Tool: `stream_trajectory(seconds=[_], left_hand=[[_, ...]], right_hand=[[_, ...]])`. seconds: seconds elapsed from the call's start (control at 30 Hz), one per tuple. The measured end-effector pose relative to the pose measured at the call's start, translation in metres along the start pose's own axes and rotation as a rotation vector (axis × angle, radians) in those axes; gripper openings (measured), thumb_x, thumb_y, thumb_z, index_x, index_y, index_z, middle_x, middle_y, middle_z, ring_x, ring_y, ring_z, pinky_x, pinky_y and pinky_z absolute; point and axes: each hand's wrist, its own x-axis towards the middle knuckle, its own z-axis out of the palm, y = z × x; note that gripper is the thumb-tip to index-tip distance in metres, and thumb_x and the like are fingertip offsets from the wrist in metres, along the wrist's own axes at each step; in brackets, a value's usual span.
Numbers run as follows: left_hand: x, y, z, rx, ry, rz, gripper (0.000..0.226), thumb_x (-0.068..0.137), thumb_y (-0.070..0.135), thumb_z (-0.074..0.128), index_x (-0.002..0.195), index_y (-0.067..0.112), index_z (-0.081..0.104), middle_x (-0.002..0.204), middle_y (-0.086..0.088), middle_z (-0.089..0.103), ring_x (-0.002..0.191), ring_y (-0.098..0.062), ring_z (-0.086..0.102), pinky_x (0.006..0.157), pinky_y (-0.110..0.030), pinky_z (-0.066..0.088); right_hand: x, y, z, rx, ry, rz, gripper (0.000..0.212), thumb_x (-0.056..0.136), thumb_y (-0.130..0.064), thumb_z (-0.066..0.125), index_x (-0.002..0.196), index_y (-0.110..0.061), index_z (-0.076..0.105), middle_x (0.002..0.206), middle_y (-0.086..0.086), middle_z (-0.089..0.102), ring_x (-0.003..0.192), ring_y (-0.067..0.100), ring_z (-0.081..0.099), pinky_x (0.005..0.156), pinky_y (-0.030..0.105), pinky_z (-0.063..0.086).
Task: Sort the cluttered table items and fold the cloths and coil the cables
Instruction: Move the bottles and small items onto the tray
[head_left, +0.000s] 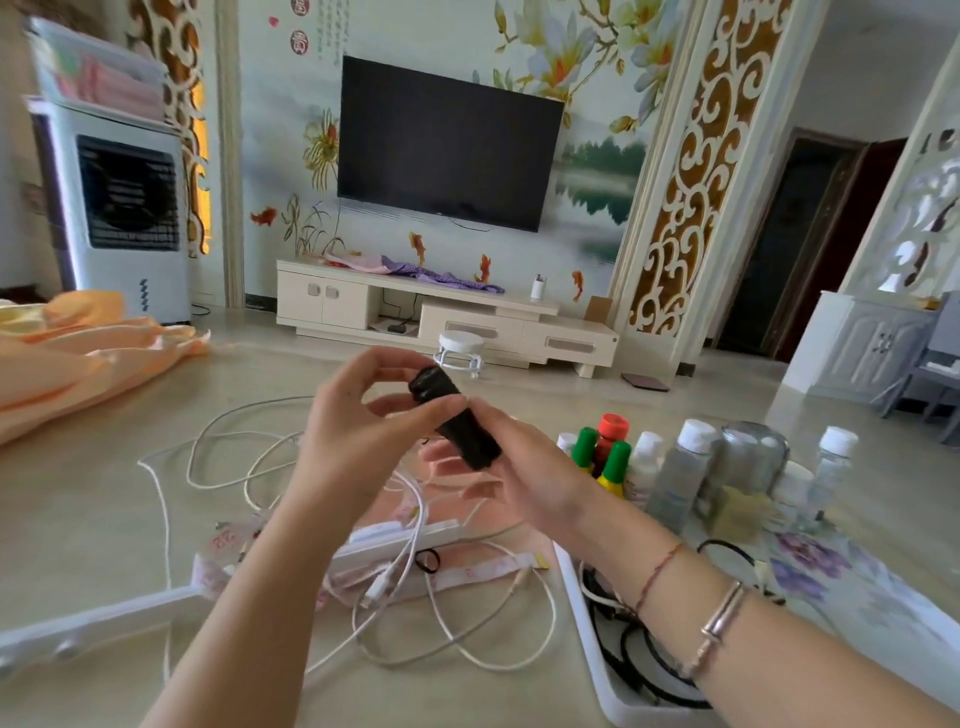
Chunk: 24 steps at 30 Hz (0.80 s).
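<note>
Cables: white cables (400, 587) lie loose and tangled on the near-centre table (93, 499), over a pink patterned cloth (415, 512) and a white tray edge (400, 540); nothing there coiled yet. Far left, orange cloth (78, 353) sits bunched and unfolded on the table, well apart from the hands.

Centre, raised above the table: small black bundle (456, 422), looks like a wound black cable or strap, can't tell which. Left hand (358, 436) has fingers curled, thumb and fingertips pinching the far end of the bundle. Right hand (514, 478) is palm-up, fingers loosely curled under the near end, supporting and holding it.

Right: white bin (587, 613) near edge, with black cables (639, 670) inside. Bottles (675, 467) clustered far right, upright, close together, just beside the right hand. Floral cloth (831, 566) under them.

Risks, as judged:
- Bundle held by a light pinch only; if left fingers let go before it's secured, the winding likely springs open.
- Dropping it into the white tangle below would mix black with white.
- Right forearm (727, 623) hangs over the bin and near the bottles; a sweep right could topple them, they'd go down together.
- Pulling any one white cable could drag the pink cloth and tighten knots.
</note>
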Motion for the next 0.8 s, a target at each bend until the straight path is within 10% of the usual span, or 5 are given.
stream_trajectory(seconds=[0.37,0.8], left_hand=[[-0.031,-0.024,0.070,-0.036,-0.399,-0.051,0.035,0.081,0.028,0.066,0.115,0.022,0.064,0.108,0.008,0.070,0.100,-0.002,0.065,0.083,-0.015,0.051],[-0.043,-0.082,0.084,0.519,-0.414,0.047,0.016,0.089,0.014,0.063,0.100,0.026,0.066,0.095,0.015,0.067,0.088,0.008,0.061,0.068,-0.002,0.043]], right_hand=[[-0.089,0.003,-0.102,0.141,0.263,-0.120,0.040,0.070,-0.032,0.074,0.103,-0.012,0.062,0.073,0.005,0.060,0.062,0.013,0.051,0.055,0.022,0.041],[-0.106,0.012,-0.200,-0.956,0.571,0.186,0.022,0.078,-0.030,0.076,0.084,-0.011,0.066,0.082,0.006,0.066,0.077,0.019,0.061,0.061,0.028,0.043]])
